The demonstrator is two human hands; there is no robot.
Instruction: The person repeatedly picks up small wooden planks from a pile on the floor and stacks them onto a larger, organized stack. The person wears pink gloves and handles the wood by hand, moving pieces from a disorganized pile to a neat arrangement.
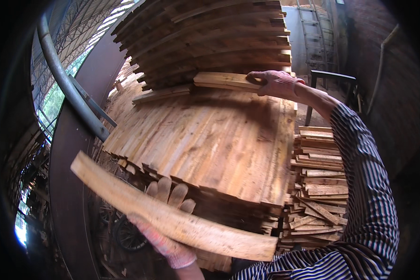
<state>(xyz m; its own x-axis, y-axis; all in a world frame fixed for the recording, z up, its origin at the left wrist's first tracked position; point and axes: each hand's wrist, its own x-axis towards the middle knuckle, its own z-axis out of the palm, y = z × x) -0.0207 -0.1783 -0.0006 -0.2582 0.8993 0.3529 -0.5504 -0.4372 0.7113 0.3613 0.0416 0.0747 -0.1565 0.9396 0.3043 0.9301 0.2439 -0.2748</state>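
Across the lower left, a plain wooden board (172,215) lies tilted over my gloved left hand (162,242). The thumb side shows below the board, and several fingertips show past its far edge. My right hand (279,84), also gloved, is at the far side of a wide stack of boards (210,140), its fingers on the right end of a short wooden board (223,80). That piece rests crosswise at the foot of the taller pile behind. Another wooden strip (161,94) lies to its left along the same line.
Behind rises a tall layered lumber pile (210,37). At right, shorter wood pieces (324,186) are stacked loosely below my sleeve. A black metal frame (333,74) stands beyond. On the left are a metal pipe (63,79), a brown panel (72,186) and a wheel (128,233).
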